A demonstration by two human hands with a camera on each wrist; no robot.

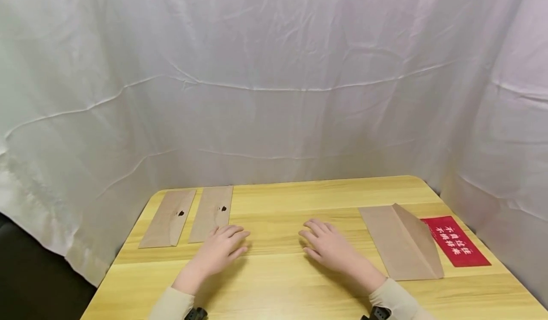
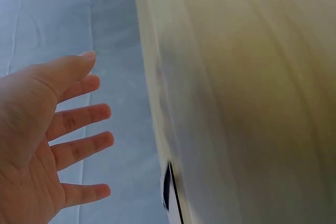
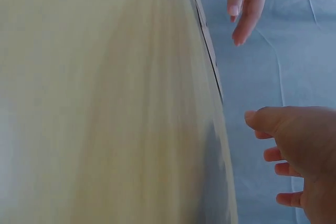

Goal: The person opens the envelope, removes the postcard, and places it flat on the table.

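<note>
My left hand hovers above the wooden table with its fingers spread and nothing in them; the left wrist view shows its bare palm. Just beyond it lies a brown paper envelope with a small black mark, and a second similar envelope sits further left. My right hand, fingers apart and holding nothing, is over the table to the right. Closest to that hand is another brown envelope with its flap raised. A red card with white characters lies partly behind the raised flap.
The yellow wood-grain table has rounded far corners. Pale grey curtains hang behind it and along both sides. A dark object, too little shown to name, stands beyond the table's left edge.
</note>
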